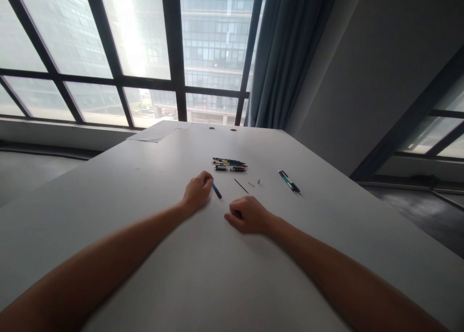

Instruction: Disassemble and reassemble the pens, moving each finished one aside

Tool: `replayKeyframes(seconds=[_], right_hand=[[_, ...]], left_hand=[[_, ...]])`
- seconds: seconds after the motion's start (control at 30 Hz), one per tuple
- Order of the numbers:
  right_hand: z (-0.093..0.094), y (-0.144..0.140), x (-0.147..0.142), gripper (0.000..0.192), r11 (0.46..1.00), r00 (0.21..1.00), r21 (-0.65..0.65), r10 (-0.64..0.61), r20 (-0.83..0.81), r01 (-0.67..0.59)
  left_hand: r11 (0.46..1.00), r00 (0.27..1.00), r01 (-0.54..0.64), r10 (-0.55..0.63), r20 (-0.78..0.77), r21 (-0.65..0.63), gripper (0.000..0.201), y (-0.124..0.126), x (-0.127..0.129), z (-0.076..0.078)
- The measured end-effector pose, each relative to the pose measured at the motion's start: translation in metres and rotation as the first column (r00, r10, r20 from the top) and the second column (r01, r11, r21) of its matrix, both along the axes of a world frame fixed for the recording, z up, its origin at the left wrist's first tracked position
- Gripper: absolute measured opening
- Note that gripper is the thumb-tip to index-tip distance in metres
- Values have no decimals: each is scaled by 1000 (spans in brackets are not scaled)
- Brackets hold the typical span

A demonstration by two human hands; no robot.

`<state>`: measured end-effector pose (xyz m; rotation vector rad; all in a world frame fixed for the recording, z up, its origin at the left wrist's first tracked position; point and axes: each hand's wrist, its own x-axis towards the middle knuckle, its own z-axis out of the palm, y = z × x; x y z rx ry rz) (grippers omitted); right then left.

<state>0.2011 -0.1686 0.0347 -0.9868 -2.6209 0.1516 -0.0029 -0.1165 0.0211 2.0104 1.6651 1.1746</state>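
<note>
Bare right forearm (337, 269) leads to a curled right hand (248, 216), contents hidden, that could, sliding far, knock the thin black rod (241, 185) just beyond, while the left hand (197, 191) pinches a slim blue-and-black barrel (217, 192).

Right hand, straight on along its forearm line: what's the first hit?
Likely the blue-and-black pen piece at the left hand, with that hand just beyond. Depth is unclear, so the right hand could pass above it.
</note>
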Motion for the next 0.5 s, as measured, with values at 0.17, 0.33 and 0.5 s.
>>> replayKeyframes(seconds=[0.17, 0.33, 0.5], right_hand=[[3, -2, -3, 26, 998, 998, -29, -54, 31, 54], [-3, 17, 6, 18, 869, 866, 102, -459, -196, 484], [-10, 37, 21, 16, 762, 769, 107, -625, -135, 638]], left_hand=[[1000, 1000, -2, 2, 0, 28, 17, 2, -1, 0], [950, 946, 238, -180, -271, 200, 31, -5, 2, 0], [910, 835, 394, -293, -467, 133, 30, -6, 2, -4]])
